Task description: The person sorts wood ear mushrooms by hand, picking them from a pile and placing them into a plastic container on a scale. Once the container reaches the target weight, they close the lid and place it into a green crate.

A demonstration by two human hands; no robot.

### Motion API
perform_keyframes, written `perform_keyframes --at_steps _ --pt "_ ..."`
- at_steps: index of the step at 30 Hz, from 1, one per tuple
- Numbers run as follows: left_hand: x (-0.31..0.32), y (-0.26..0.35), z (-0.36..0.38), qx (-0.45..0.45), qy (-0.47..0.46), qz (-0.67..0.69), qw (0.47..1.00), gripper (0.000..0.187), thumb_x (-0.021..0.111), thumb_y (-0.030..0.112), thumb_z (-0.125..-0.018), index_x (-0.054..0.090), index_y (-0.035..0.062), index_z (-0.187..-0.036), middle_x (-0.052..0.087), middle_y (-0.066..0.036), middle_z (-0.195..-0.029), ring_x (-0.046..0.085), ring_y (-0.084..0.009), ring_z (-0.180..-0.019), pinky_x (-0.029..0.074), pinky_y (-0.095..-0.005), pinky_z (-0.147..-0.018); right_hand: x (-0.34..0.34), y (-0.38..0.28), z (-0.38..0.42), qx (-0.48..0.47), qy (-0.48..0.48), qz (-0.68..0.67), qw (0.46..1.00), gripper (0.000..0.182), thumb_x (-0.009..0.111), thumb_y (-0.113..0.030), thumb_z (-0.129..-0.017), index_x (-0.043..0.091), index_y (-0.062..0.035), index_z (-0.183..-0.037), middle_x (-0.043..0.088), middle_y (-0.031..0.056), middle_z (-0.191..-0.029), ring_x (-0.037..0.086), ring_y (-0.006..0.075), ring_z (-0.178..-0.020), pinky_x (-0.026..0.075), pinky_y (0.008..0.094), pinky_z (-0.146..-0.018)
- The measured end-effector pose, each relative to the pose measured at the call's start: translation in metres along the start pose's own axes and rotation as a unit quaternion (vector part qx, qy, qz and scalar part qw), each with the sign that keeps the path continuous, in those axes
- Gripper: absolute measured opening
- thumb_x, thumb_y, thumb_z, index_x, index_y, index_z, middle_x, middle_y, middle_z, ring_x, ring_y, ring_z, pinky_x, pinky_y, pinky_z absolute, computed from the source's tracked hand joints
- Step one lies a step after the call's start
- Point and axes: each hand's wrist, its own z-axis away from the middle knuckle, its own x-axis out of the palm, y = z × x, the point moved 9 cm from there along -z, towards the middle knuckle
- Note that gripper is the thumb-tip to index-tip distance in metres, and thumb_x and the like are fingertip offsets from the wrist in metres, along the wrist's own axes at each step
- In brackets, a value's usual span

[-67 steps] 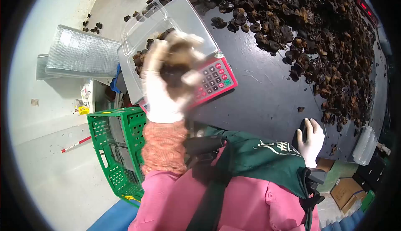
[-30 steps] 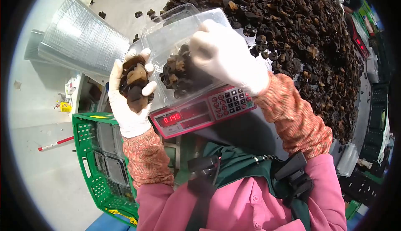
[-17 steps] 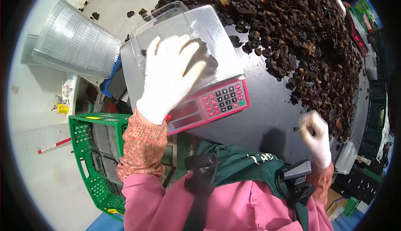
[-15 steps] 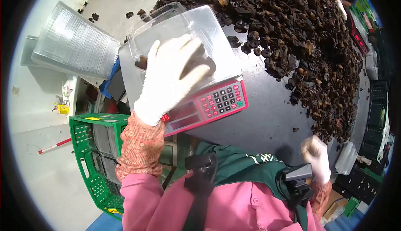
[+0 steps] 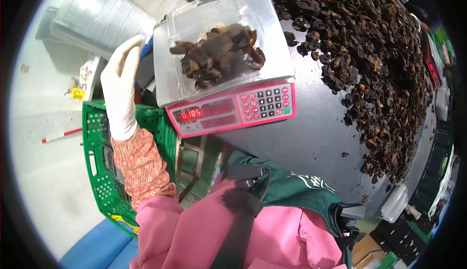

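My left hand (image 5: pixel 121 89), in a white glove, is raised at the left of the scale (image 5: pixel 231 109) with its fingers stretched up and nothing visible in them. The fingertips are close to a tall stack of clear plastic trays (image 5: pixel 104 13). On the scale's metal plate lies an open clear plastic tray (image 5: pixel 181 69) holding a heap of dark wood ear mushrooms (image 5: pixel 221 55). The scale's red display reads 0.185. My right hand is out of view.
A large pile of wood ear mushrooms (image 5: pixel 369 60) covers the far and right part of the metal table (image 5: pixel 311 118). Below my left hand stands a green crate (image 5: pixel 99 171). Clear containers (image 5: pixel 395 203) lie at the right. Another red display (image 5: pixel 433 72) is at the far right.
My left hand has left the tray on the scale and moved left toward the tray stack, uncovering the mushrooms and display. My right hand has gone out of view. The view has shifted slightly.
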Motion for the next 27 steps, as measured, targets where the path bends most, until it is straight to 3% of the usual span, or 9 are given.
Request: perform_keyframes --at_steps 7,10,11,12,15,17,19,22,27 --pt "0.024 -0.01 0.002 0.054 -0.042 -0.065 0.996 0.029 0.065 0.01 -0.095 0.067 0.0015 -0.123 0.069 -0.006 -0.116 0.061 -0.0116 -0.108 0.046 -0.0268 -0.098 -0.095 -0.109 -0.038 0.043 -0.028 0.045 0.998 0.024 0.065 -0.008 -0.089 0.07 -0.0084 -0.112 0.071 0.0142 -0.098 0.069 0.0315 -0.081 0.053 0.034 -0.07" --pt "0.02 -0.006 -0.002 0.127 0.013 -0.136 0.983 0.029 0.067 0.006 -0.092 0.068 0.0022 -0.12 0.069 -0.005 -0.112 0.062 -0.0116 -0.103 0.048 -0.0271 -0.094 -0.129 -0.154 -0.033 -0.092 0.171 -0.137 0.971 0.007 0.068 -0.009 -0.088 0.064 -0.0062 -0.093 0.065 0.0153 -0.083 0.063 0.0325 -0.068 0.047 0.0371 -0.061" --pt "0.012 -0.011 -0.005 0.088 0.04 -0.115 0.989 0.027 0.07 0.006 -0.086 0.071 0.0031 -0.112 0.072 -0.011 -0.11 0.066 -0.0237 -0.106 0.049 -0.0333 -0.097 -0.133 -0.16 -0.036 -0.118 0.222 -0.144 0.957 0.013 0.07 -0.01 -0.088 0.059 -0.0052 -0.082 0.061 0.0157 -0.072 0.059 0.0328 -0.061 0.044 0.0391 -0.056" --pt "0.009 -0.009 -0.007 0.089 0.033 -0.119 0.988 0.026 0.069 0.006 -0.087 0.071 0.0026 -0.113 0.071 -0.009 -0.11 0.065 -0.0195 -0.105 0.048 -0.0311 -0.096 -0.138 -0.169 -0.037 -0.144 0.272 -0.147 0.94 0.025 0.072 -0.011 -0.087 0.054 -0.0041 -0.071 0.056 0.0162 -0.061 0.055 0.0331 -0.053 0.041 0.0412 -0.052" --pt "0.002 -0.014 -0.008 0.079 0.007 -0.144 0.986 0.027 0.07 0.006 -0.088 0.07 0.0025 -0.115 0.07 -0.007 -0.112 0.064 -0.0157 -0.106 0.048 -0.0302 -0.096 -0.14 -0.179 -0.042 -0.124 0.227 0.002 0.966 0.04 0.072 -0.012 -0.087 0.043 -0.0034 -0.063 0.046 0.0156 -0.05 0.051 0.03 -0.046 0.038 0.0408 -0.049" --pt "0.015 -0.002 -0.008 0.159 -0.019 -0.198 0.967 0.031 0.072 0.007 -0.085 0.07 0.0044 -0.115 0.069 -0.009 -0.113 0.064 -0.0206 -0.108 0.048 -0.0329 -0.098 -0.145 -0.189 -0.041 -0.151 0.229 -0.011 0.962 0.007 0.066 -0.002 -0.083 0.062 -0.005 -0.088 0.053 0.0152 -0.058 0.055 0.0289 -0.051 0.043 0.038 -0.053" --pt "0.034 0.002 -0.007 0.187 -0.069 -0.207 0.958 0.033 0.074 0.011 -0.08 0.07 0.0079 -0.113 0.066 -0.01 -0.119 0.059 -0.0301 -0.118 0.045 -0.0392 -0.104 -0.136 -0.18 -0.053 -0.229 0.207 -0.077 0.948 0.063 0.059 0.007 -0.076 0.06 -0.0119 -0.135 0.063 0.0144 -0.072 0.058 0.0269 -0.057 0.048 0.0365 -0.058" --pt "0.056 -0.002 -0.005 0.255 -0.053 -0.285 0.922 0.027 0.073 0.014 -0.08 0.069 0.0084 -0.107 0.063 -0.008 -0.125 0.053 -0.0307 -0.125 0.04 -0.0413 -0.109 -0.139 -0.196 -0.055 -0.195 0.125 -0.091 0.969 0.069 0.06 0.006 -0.076 0.053 -0.012 -0.142 0.072 0.0145 -0.09 0.067 0.0269 -0.066 0.053 0.0368 -0.064" --pt "0.06 -0.001 -0.006 0.276 0.013 -0.323 0.905 0.014 0.07 0.016 -0.083 0.068 0.0101 -0.095 0.062 -0.007 -0.13 0.05 -0.0322 -0.129 0.032 -0.0467 -0.113 -0.153 -0.225 -0.067 -0.285 0.205 -0.052 0.935 0.055 0.064 0.002 -0.084 0.057 -0.0074 -0.137 0.072 0.0127 -0.091 0.069 0.0271 -0.076 0.054 0.0379 -0.071"
